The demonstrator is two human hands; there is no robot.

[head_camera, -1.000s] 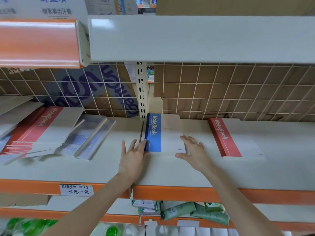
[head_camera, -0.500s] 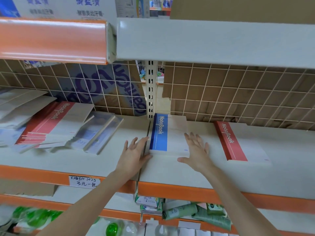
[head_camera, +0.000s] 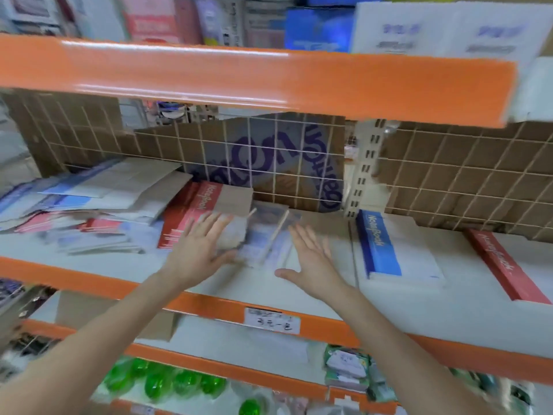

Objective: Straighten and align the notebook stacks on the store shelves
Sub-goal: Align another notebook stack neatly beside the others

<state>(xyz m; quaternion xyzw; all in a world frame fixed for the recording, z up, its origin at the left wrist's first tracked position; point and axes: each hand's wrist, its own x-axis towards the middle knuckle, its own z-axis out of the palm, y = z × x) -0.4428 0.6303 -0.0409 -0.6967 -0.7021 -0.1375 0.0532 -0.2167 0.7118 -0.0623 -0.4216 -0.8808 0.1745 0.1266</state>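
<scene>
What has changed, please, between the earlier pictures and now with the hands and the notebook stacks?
Both hands left the blue notebook stack and moved left: the left hand now lies open on the red notebook stack, the right hand open beside the clear-wrapped packs. The blue stack and the right-hand red stack appear unmoved.

Both hands (head_camera: pixel 197 253) left the blue notebook (head_camera: pixel 380 245) for clear-wrapped stack (head_camera: pixel 266 238).

I face grey shelves (head_camera: pixel 314 283) with orange front edges (head_camera: pixel 269 76). Behind them, a wire grid (head_camera: pixel 449 175) backs onto brown cardboard (head_camera: pixel 74 127), split by a slotted upright (head_camera: pixel 363 172).
</scene>
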